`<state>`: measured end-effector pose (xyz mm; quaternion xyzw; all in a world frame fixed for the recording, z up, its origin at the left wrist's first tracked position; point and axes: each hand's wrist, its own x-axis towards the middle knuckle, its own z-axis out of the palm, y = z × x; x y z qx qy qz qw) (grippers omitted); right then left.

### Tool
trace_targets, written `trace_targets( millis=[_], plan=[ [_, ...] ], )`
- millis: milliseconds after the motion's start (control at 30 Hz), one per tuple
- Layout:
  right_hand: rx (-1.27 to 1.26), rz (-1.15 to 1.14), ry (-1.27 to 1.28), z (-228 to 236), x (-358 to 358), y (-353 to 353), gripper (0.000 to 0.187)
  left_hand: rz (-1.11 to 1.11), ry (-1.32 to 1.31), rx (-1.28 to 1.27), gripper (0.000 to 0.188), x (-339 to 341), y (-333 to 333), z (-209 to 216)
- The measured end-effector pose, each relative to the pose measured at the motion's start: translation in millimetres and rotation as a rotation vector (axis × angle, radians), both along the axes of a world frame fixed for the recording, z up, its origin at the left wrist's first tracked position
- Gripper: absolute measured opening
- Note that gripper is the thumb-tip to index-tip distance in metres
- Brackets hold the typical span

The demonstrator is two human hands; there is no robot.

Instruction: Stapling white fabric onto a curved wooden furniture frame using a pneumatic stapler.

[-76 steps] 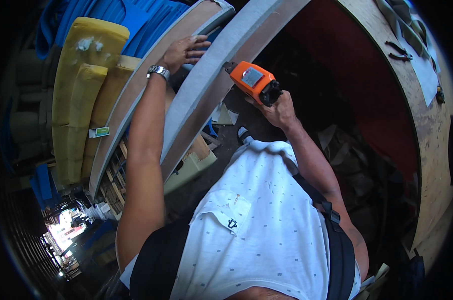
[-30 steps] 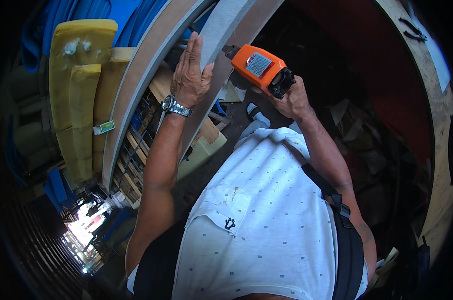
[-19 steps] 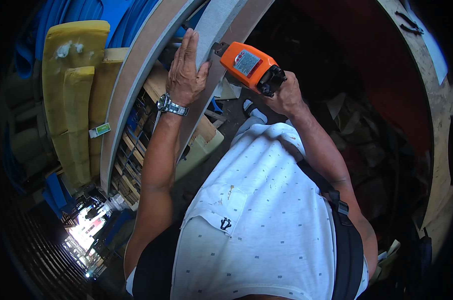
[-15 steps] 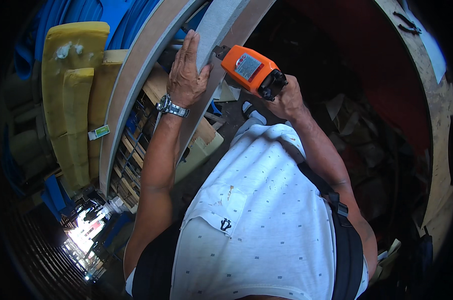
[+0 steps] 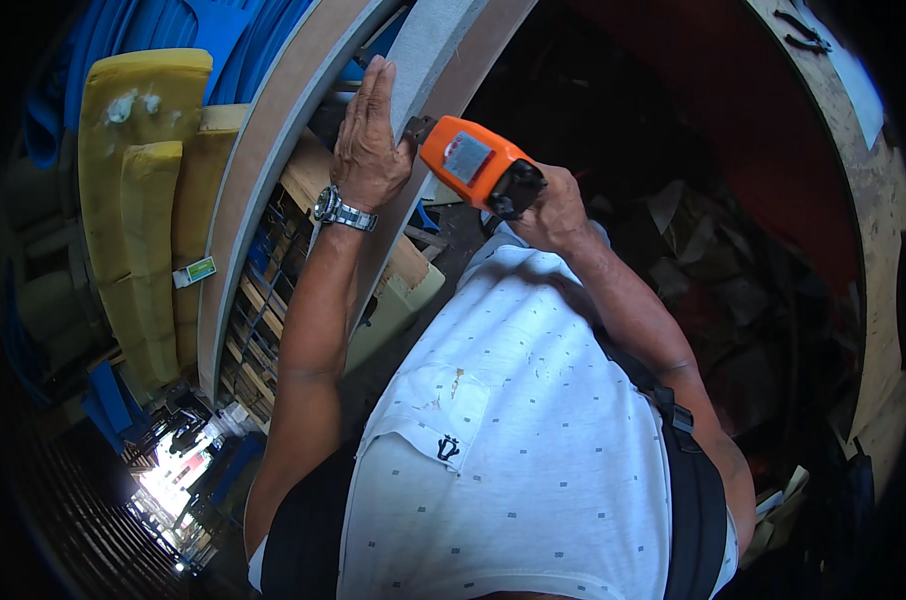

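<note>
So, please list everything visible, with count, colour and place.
Boxy handheld tool: one, orange, centre
Long curved panels: two, grey-edged, left of centre
Foam pads: at least three, yellow, left
Bent sheets: several, blue, upper left
Small box: one, green and white, by pads
Slim pliers: one, black, upper right
Wooden board: one, tan, right
Patterned shirt: one, white, lower centre
Wristwatch: one, silver, centre left
Left hand: one, against right panel
Right hand: one, gripping tool
</note>
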<state>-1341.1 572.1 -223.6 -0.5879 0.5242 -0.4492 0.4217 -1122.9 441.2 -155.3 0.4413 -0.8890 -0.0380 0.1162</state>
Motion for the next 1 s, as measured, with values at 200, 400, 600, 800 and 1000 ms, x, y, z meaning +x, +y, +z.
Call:
trace_targets(
  millis=[200,400,600,800,1000],
  plan=[
    [0.073,-0.011,0.063,18,-20,-3,0.033,-0.047,0.018,-0.046,0.098,-22,-1,11],
    [0.352,-0.406,0.123,55,-130,19,0.042,0.009,0.034,-0.266,0.071,-14,27,12],
    [-0.150,-0.610,0.785,26,-317,22,0.064,0.159,-0.119,-0.366,0.064,-11,39,25],
    [0.209,-0.732,1.323,-9,-556,41,0.070,0.364,-0.183,0.084,0.096,-52,14,54],
    [0.556,-0.860,1.617,-83,-720,26,0.068,0.416,-0.262,0.278,0.113,-28,-23,67]
  ],
)
